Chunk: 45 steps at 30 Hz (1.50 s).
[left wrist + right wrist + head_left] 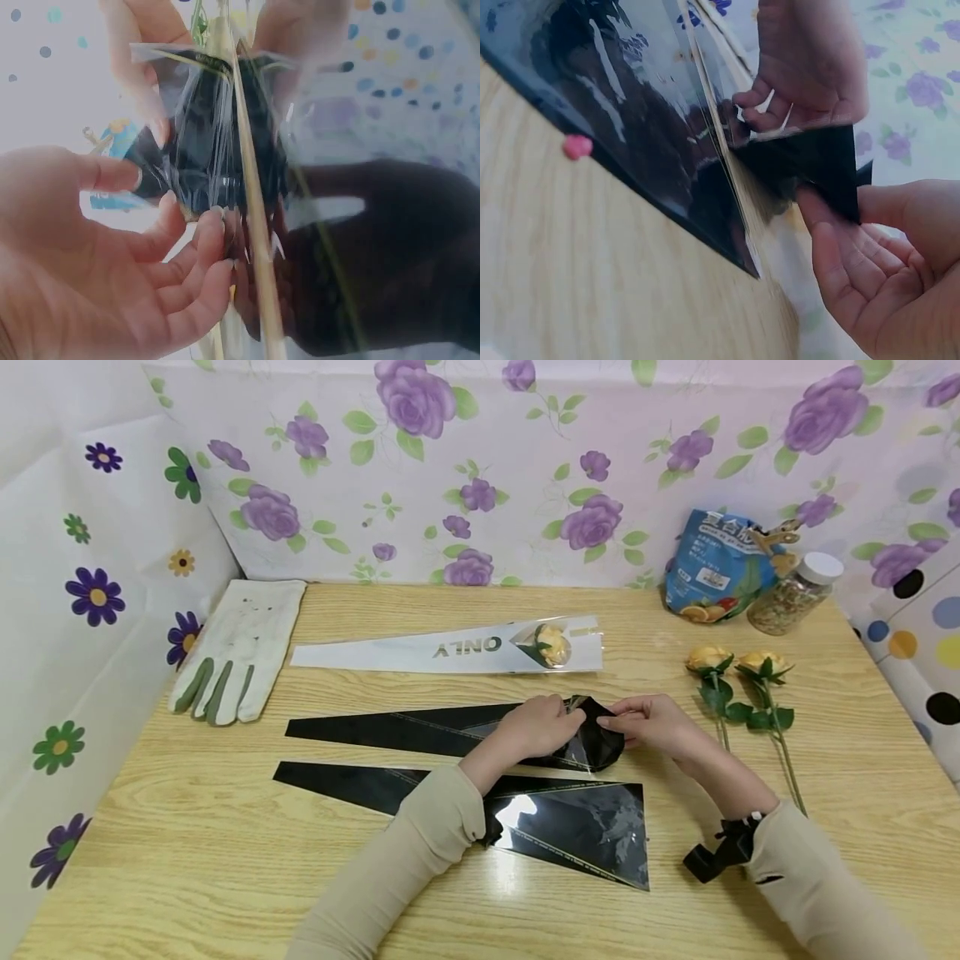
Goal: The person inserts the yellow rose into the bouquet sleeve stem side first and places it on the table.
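Observation:
Both hands work at the wide end of a glossy black flower sleeve point(420, 732), which lies across the table with its narrow end to the left. My left hand point(542, 725) pinches the sleeve near its opening. From the other side my right hand point(660, 724) grips the opening's rim between thumb and fingers. In the right wrist view, the right hand point(892, 277) has its fingers inside the black film point(810, 161) and the thumb outside. The left wrist view shows the left hand point(97, 255) mirrored in a shiny dark surface.
A second black sleeve point(592, 835) lies nearer, under the left forearm. Farther back is a white sleeve point(360, 655) holding a yellow rose point(553, 646). Two yellow roses point(708, 660) lie right. A glove point(243, 635), blue bag point(708, 568) and lidded jar point(791, 597) stand around.

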Tool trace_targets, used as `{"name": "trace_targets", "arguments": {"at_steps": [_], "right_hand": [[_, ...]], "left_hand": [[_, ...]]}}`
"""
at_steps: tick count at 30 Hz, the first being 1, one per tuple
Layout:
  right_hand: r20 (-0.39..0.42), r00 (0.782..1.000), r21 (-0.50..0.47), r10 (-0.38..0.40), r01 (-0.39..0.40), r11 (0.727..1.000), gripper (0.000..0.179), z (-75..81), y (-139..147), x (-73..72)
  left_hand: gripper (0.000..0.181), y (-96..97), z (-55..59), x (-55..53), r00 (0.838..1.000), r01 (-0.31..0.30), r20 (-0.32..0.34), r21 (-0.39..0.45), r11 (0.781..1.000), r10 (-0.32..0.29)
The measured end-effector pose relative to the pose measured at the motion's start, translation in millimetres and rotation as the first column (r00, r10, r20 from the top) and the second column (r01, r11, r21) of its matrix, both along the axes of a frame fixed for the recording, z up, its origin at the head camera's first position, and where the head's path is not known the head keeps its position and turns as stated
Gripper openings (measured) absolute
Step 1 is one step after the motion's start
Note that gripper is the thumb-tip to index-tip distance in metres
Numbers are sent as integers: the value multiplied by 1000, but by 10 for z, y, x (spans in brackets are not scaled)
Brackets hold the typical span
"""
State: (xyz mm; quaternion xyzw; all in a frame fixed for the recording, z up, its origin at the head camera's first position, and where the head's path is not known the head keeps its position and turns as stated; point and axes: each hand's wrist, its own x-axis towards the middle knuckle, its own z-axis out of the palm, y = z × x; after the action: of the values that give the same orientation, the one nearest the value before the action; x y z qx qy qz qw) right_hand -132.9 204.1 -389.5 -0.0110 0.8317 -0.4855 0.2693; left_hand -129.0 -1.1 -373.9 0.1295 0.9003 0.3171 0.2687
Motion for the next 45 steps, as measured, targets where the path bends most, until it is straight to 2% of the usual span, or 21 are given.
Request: {"name": "trace_targets", "arguments": {"at_steps": [4,9,15,19,25,34,38,41,43,45], "right_hand": [[-25,999,26,28,-27,999,40,10,-61,1],[-29,998,51,50,-48,998,28,19,-122,9],[-13,999,80,44,-43,996,35,28,-113,5],[0,998,64,65,-65,996,40,31,-64,-12],[4,993,15,119,-119,993,34,32,33,-46],[-9,992,45,129,-128,991,31,91,38,-29],[-41,991,86,123,-120,989,35,97,38,-6],[-97,987,125,132,-119,985,40,68,39,27],[-161,975,159,152,-126,979,44,44,42,61],[-241,954,199,179,-132,971,45,28,52,105]], "left_hand": [[36,95,11,29,998,-29,-56,-21,999,27],[36,205,5,42,997,-33,-68,-62,998,29],[41,184,-20,1,1000,0,21,10,1000,0],[49,133,-37,-44,997,47,63,9,999,-48],[52,70,-40,-105,992,104,70,-6,995,-103],[45,5,-14,-132,990,110,76,58,992,-114],[48,17,-27,-122,993,96,60,57,994,-100],[47,27,-41,-115,993,90,66,68,994,-95],[45,33,-45,-110,992,86,80,83,993,-93],[44,39,-43,-102,991,82,96,103,991,-92]]}}
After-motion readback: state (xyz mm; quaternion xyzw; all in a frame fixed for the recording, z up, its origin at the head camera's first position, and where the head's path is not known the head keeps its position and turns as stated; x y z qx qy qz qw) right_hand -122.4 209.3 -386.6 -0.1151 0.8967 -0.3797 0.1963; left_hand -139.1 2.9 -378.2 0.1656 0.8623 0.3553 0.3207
